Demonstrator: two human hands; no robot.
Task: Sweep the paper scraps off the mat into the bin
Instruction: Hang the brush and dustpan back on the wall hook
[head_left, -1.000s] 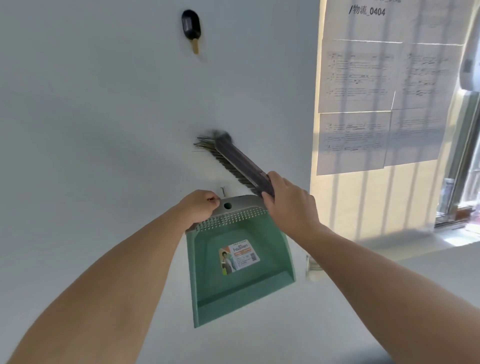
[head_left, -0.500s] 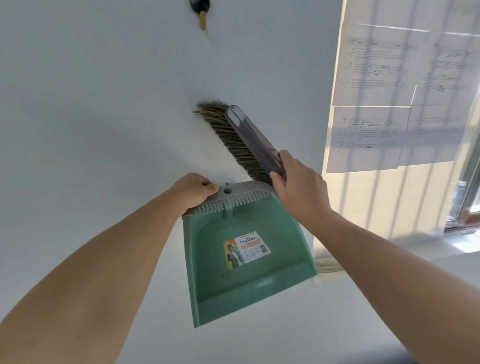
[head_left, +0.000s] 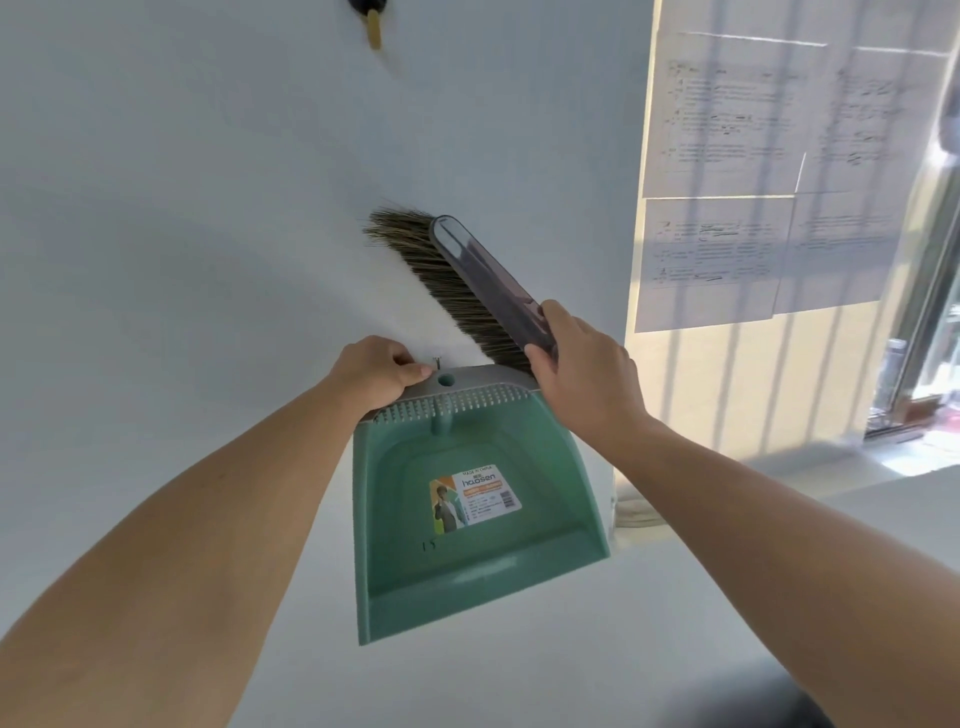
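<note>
**Dustpan and brush held up against a white wall**

A white wall fills most of the view, lit unevenly with a soft shadow across its left half. At the right, several printed paper sheets are stuck to it, striped by sunlight and the shadows of bars; the print is too small to read. A bright window edge shows at the far right.

In the middle hangs a green dustpan, its open mouth pointing down and its grey comb-toothed top edge uppermost. A round hole sits in that grey edge, just beside a small hook on the wall. A sticker with a brand label lies on the pan's inner floor.

The left hand is closed on the grey top edge of the dustpan at its left corner, thumb lying along the rim. The right hand is wrapped around the handle of a hand brush, which slants up and to the left from the pan's right corner, grey back toward the camera and brown bristles against the wall.

At the top edge, a small dark object with a tan tip hangs on the wall, partly cut off.

The mat, the paper scraps and the bin are out of view.
</note>
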